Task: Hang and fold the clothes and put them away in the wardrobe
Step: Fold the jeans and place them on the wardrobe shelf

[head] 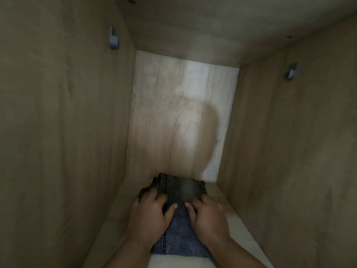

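Folded blue jeans (179, 192) lie on the wardrobe shelf (237, 225), their far end close to the back panel. My left hand (148, 217) rests on the left side of the jeans, fingers curled over the fold. My right hand (208, 215) presses on the right side, fingers bent onto the denim. Both forearms reach in from the bottom edge. The middle of the jeans is hidden under my hands.
I look into a narrow wooden wardrobe compartment with a pale back panel (183, 117). Side walls close in at the left (63, 132) and right (289, 142). A grey rail bracket (113, 38) sits on the left wall, another bracket (291, 71) on the right.
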